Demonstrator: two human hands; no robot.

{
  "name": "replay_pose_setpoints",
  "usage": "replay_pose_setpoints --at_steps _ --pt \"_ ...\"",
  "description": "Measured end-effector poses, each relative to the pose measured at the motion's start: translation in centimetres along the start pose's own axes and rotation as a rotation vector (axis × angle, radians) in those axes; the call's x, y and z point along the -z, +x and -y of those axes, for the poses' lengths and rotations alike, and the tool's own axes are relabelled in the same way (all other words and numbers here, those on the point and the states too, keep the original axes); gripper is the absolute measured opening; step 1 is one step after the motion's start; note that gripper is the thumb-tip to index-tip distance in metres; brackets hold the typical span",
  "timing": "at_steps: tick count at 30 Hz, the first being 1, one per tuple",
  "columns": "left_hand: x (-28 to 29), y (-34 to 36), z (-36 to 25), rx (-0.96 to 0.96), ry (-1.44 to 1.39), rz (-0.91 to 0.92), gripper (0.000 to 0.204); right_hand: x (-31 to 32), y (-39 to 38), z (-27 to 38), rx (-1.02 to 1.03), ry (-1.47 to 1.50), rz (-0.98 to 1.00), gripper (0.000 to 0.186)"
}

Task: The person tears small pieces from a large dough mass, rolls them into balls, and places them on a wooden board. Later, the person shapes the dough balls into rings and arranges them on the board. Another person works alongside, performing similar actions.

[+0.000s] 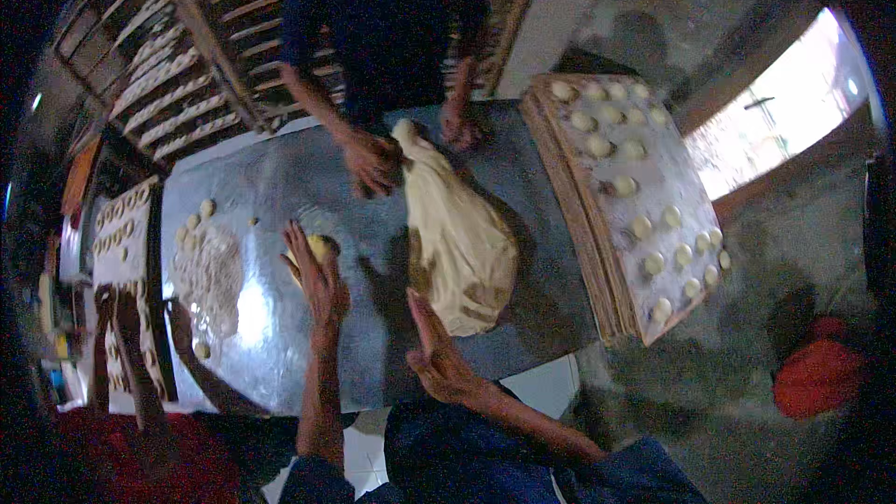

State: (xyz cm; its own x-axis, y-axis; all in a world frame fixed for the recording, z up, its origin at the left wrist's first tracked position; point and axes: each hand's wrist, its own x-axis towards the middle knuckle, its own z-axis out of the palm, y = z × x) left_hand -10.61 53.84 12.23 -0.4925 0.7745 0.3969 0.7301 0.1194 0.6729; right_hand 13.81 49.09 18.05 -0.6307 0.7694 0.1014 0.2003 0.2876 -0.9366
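Note:
A long mass of pale dough (457, 243) lies on the grey metal table (373, 369), wide at the near end and narrowing toward the far side. My left hand (322, 285) rests, fingers stretched out, over a small yellowish piece of dough (324, 247), partly covering it. Beside the near left edge of the large dough is my right hand (441, 355), its fingers extended and apart; whether the fingertips touch the dough I cannot tell. Across the table, a co-worker's hand (371, 163) is by the dough's narrow end, and their other hand (457, 126) is close to its right side.
Stacked boards (621, 205) with several dough balls on top stand on the table's right. Flour (210, 271) and small dough balls (193, 222) lie at left, beside a tray of rounds (121, 233). Another person's arms reach in at lower left. Behind is a rack (177, 84).

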Motion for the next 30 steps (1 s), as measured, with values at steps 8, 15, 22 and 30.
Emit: replay_pose_setpoints --at_steps 8,15,22,30 --pt "0.5 -10.2 -10.0 0.278 -0.864 0.219 0.076 -1.8 5.0 2.1 0.288 0.23 -0.066 0.092" --pt "1.2 -15.0 -11.5 0.308 -0.79 0.19 0.076 -0.8 5.1 3.7 0.214 -0.154 -0.062 0.094" --pt "-1.7 -5.1 -17.1 -0.039 -0.851 0.154 0.076 0.6 1.5 1.3 0.098 0.618 -0.159 0.089" --pt "-5.5 -11.7 -23.3 -0.188 -0.842 0.197 0.078 7.3 4.0 -6.1 -0.136 0.635 -0.405 0.091"
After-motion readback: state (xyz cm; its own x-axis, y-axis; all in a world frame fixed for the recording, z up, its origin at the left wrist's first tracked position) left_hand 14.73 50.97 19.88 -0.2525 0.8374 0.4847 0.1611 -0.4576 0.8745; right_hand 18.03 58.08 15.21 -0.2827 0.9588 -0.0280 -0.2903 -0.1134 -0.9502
